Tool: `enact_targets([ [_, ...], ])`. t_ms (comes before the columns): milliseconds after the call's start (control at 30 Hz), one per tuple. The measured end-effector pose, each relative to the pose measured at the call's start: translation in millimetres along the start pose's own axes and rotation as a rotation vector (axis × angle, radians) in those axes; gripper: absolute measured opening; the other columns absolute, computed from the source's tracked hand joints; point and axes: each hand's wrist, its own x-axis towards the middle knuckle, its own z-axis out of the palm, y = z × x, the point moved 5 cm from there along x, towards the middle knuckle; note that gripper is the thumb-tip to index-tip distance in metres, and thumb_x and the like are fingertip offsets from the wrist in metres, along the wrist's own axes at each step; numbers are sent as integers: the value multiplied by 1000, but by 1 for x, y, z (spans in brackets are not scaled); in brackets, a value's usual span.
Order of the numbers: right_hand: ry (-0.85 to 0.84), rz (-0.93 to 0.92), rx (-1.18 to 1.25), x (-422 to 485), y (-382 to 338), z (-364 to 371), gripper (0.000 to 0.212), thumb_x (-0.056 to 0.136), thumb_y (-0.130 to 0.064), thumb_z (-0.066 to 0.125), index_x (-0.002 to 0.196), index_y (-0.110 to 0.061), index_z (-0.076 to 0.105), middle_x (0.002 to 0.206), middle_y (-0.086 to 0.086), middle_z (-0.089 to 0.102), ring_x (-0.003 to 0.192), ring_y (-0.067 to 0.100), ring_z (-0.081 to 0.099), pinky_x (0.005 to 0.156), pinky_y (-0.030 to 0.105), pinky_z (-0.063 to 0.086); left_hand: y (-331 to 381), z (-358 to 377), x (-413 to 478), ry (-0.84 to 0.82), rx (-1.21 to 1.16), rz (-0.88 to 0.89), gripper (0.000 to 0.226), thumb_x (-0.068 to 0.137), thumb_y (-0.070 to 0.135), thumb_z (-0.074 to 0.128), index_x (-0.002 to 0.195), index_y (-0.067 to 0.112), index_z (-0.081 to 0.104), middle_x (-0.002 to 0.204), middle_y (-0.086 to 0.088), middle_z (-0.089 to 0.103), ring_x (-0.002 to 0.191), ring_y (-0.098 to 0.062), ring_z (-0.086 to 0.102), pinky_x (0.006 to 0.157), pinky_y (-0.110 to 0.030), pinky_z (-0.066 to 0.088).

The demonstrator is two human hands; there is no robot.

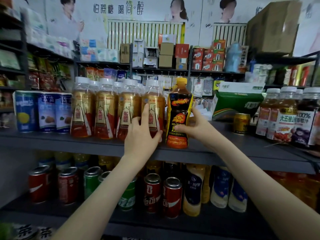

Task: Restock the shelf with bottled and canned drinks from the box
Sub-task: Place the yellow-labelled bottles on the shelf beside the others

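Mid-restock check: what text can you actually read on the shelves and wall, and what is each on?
"怕蔗糖 喝简·醇": wall poster.
"东鹏": gold-label bottles.
"HI-T", the rest hidden behind the right hand: black-and-orange bottle.
"100%": dark juice bottle.
"大五棱": pale-label juice bottle.
Lower-shelf cans and green pack: too blurred to read.

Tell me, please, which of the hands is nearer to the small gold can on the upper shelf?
Right. The right hand grips the black-and-orange bottle, left of the gold can; the left hand is farther left, pressing a gold-labelled bottle.
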Motion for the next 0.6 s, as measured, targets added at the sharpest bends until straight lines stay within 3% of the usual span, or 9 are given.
enact_targets([
  [100, 7, -13, -30, -2, -2, 0, 59, 77, -19, 77, 125, -33, 45, 112, -3, 66, 101, 14, 65, 83, 35, 56, -2, 2, -1, -5, 1, 8, 92, 87, 45, 62, 152, 34, -2, 130, -15, 45, 120, -30, 43, 88, -35, 45],
  [400, -100, 35, 88, -4, -1, -4, 63, 83, -5, 67, 136, -29, 43, 117, 5, 68, 105, 18, 66, 76, 27, 56, -1, 5, -1, -19, 23, 30, 92, 89, 43, 60, 152, 31, -6, 136, -16, 40, 123, -29, 40, 86, -33, 46],
  [500, -91, 22, 32, -6, 1, -2, 74, 84, -8, 67, 143, -34, 32, 123, 3, 64, 107, 15, 65, 82, 28, 55, 1, 2, -4, -27, 16, 26, 89, 90, 41, 59, 153, 29, -2, 138, -16, 39, 123, -30, 40, 85, -35, 47],
  [600, -63, 0, -127, -13, 0, -2, 99, 78, -16, 74, 149, -41, 11, 133, -4, 55, 114, 12, 60, 94, 36, 51, 7, 0, -15, -38, 49, 15, 85, 90, 38, 59, 154, 22, 6, 144, -18, 34, 127, -33, 38, 94, -40, 44],
])
